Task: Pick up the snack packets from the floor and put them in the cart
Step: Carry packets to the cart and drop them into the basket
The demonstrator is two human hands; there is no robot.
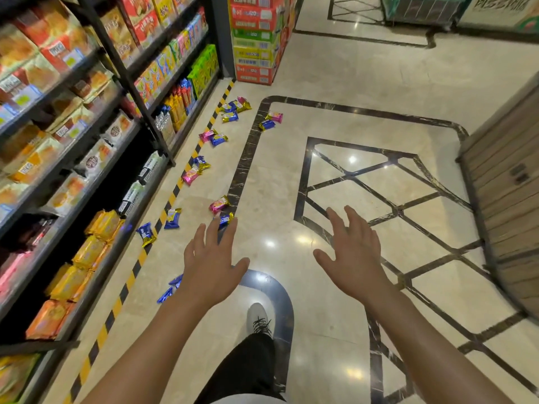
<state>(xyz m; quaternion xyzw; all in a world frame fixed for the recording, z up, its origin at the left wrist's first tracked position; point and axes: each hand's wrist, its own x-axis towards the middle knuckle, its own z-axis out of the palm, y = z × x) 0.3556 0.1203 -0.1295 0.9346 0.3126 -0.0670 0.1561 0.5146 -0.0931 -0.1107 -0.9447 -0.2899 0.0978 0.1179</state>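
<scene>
Shelves [87, 118] packed with snacks fill the left of the frame. Beside them, packets [191, 174] in blue, pink and gold lie scattered along the striped tape [172, 199] on the floor [291, 176], running from lower left up to centre. The left hand [211, 268] hovers with fingers spread, grasping nothing, and the right hand [354, 253] does likewise. A wooden counter [507, 199] stands at the right edge.

Stocked shelves [87, 158] wall the left side, and a wooden counter [507, 193] stands at the right. Between them lies bare marble floor [364, 91], with snack packets [218, 138] strewn beside the shelves.
</scene>
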